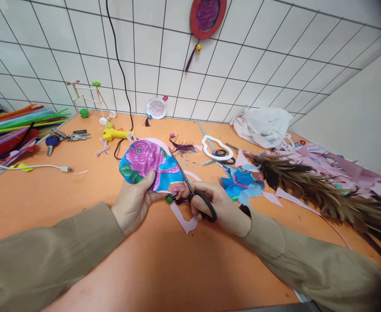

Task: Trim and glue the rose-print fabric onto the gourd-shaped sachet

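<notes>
Fabric (157, 159): rose-printed, raised above table (144, 268); scissors (191, 190) at its right edge.
Left hand (133, 203): pinching fabric's near side, no gap.
Right hand (221, 206): curled around scissors by the handles; blade gap unclear.
Bag (262, 126): white, crumpled, near wall (164, 54); contents unclear.
Wall: white tiles, dark joints.
Table: orange; feathers (320, 190) right, glue gun (112, 133) left.

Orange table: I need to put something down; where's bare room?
Bare: nearest the person, between the left sleeve and right sleeve, and between white cable and left sleeve. Crowded: right, with brown feathers and pink scraps; far left, with colorful strips and keys.
</notes>
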Available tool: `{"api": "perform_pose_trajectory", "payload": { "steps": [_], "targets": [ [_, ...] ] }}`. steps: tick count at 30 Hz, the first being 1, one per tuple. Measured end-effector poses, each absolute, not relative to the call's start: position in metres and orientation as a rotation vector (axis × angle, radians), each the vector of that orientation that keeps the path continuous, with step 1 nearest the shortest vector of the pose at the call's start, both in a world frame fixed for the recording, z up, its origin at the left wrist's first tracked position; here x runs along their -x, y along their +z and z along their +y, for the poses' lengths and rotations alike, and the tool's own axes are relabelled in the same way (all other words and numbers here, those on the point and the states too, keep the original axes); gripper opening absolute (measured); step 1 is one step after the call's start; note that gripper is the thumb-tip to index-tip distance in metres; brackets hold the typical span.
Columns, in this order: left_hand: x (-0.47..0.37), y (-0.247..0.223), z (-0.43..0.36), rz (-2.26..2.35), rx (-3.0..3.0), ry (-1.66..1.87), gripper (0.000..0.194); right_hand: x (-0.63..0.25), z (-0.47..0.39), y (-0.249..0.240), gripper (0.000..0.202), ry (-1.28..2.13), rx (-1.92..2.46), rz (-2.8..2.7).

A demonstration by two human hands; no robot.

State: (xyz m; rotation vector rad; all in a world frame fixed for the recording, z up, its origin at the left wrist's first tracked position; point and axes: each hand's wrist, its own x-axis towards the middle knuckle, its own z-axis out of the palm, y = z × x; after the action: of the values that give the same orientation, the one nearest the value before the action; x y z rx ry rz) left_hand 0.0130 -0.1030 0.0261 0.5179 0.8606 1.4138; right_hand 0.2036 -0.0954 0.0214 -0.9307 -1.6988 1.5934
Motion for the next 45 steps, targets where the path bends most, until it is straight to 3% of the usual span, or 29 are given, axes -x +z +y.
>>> {"api": "perform_pose_trajectory", "payload": {
  "steps": [6,11,18,22,28,45],
  "targets": [
    [-0.011,0.025,-0.102,0.861,-0.582,1.416,0.033,-0.204,-0.097,0.021,0.05,1.597,0.915,-1.638],
    [-0.008,0.024,-0.099,0.875,-0.656,1.41,0.045,-0.207,-0.094,0.022,0.052,1.37,0.991,-1.45],
    [-0.005,0.026,-0.091,0.851,-0.658,1.471,0.027,-0.216,-0.073,0.033,0.048,1.084,1.177,-1.615],
    [-0.004,0.025,-0.089,0.827,-0.654,1.479,0.021,-0.22,-0.078,0.038,0.046,1.216,0.98,-1.742],
    [-0.005,0.027,-0.091,0.801,-0.639,1.442,0.039,-0.22,-0.086,0.039,0.052,1.375,0.766,-1.914],
    [-0.003,0.023,-0.089,0.834,-0.594,1.482,0.036,-0.222,-0.089,0.027,0.054,1.557,0.869,-1.728]
  ]
}}
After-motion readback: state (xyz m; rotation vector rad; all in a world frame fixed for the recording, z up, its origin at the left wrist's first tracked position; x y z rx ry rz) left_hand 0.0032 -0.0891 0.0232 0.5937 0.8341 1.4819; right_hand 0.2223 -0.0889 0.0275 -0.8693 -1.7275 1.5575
